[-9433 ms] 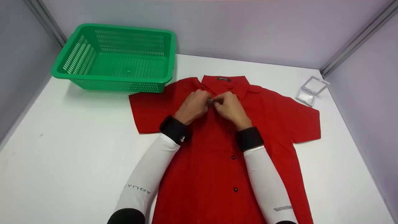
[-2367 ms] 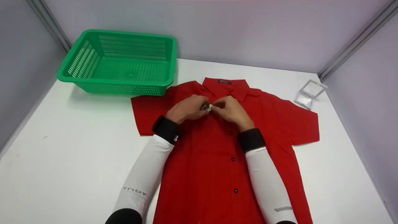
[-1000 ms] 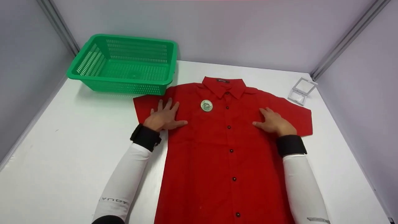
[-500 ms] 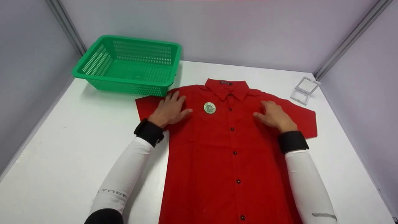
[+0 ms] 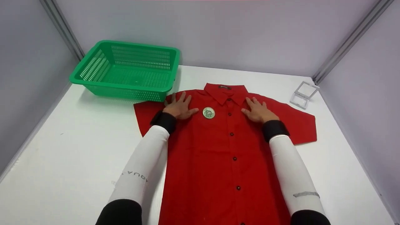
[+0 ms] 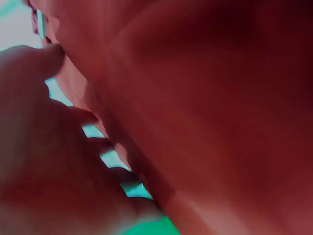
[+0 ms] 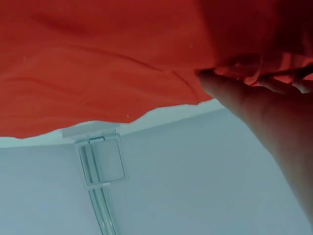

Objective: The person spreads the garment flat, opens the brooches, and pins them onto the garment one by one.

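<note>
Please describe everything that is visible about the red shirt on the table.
The red shirt is a short-sleeved one of plain woven-looking cloth. It lies flat, front up, on the white table, collar pointing away from the person, sleeves spread to both sides. Its front is closed with small dark buttons down the middle. A round green badge sits on the chest. The left hand and the right hand rest flat on the shoulders. The far sleeve edge lies close to the green basket; whether they touch is unclear.

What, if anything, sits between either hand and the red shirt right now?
Nothing visible: the left hand and the right hand both lie flat on the red shirt, either side of the round badge.
</note>
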